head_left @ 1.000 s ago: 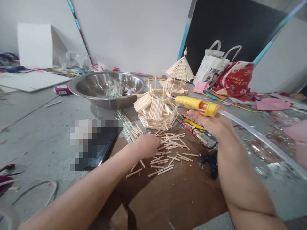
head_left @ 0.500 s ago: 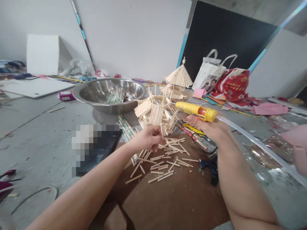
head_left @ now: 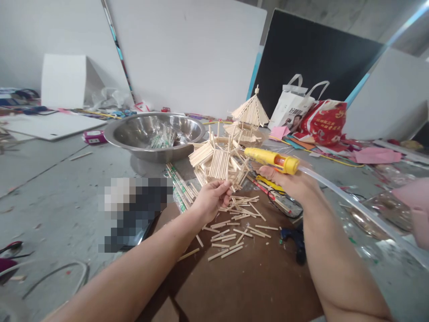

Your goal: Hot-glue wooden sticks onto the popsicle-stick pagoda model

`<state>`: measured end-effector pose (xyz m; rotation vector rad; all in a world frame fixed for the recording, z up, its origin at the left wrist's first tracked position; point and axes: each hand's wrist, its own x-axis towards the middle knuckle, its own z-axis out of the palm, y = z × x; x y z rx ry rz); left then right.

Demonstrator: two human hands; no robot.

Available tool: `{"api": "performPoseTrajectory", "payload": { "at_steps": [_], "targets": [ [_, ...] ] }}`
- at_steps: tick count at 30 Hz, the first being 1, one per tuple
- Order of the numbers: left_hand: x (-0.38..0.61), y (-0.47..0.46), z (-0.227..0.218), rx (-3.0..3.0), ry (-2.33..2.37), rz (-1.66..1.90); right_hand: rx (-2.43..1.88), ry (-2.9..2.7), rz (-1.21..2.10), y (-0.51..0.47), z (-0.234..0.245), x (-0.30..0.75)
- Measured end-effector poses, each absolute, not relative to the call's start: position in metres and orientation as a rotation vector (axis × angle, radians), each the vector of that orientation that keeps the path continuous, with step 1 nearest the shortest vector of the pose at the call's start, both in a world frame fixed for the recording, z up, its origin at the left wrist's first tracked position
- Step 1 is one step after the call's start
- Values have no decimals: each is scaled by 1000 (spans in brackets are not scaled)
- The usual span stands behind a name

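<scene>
A small tiered building of pale wooden sticks (head_left: 219, 163) stands in front of me, with slanted roof panels and upright posts. My left hand (head_left: 214, 199) is closed in a pinch at the lower edge of its front panel; the stick between the fingertips is mostly hidden. In my right hand (head_left: 288, 183) is a yellow hot glue gun (head_left: 264, 156), its nozzle pointing left at the model's right side. A long translucent glue stick (head_left: 355, 205) runs out of its back. Short cut wooden sticks (head_left: 231, 237) lie scattered below my left hand.
Behind stands a pointed stick roof (head_left: 251, 109) on a second tier. A steel basin (head_left: 134, 150) holds wrapped sticks. A brown board (head_left: 251, 281) lies underneath, with a dark blue tool (head_left: 295, 239) near my right forearm. Bags (head_left: 323, 123) and coloured paper lie at the back right.
My left hand has moved slightly up and right, to the model's front panel, with the stick in its fingers. The glue gun has barely moved. The view has shifted a little.
</scene>
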<state>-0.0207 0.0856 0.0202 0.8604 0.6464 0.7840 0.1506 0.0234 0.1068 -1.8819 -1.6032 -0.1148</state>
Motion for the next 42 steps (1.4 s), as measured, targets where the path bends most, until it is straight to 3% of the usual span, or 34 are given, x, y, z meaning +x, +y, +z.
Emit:
{"api": "performPoseTrajectory", "payload": {
  "at_steps": [30,34,42],
  "targets": [
    [-16,96,20,887,703,789,-1850,-1648,-148,24,105,148],
    [-26,96,22,1183,762,614,-1831,-1616,-118,23,106,149],
    [-50,114,25,2311,1011,292,-1854,-1574,-22,23,103,155]
  ]
}}
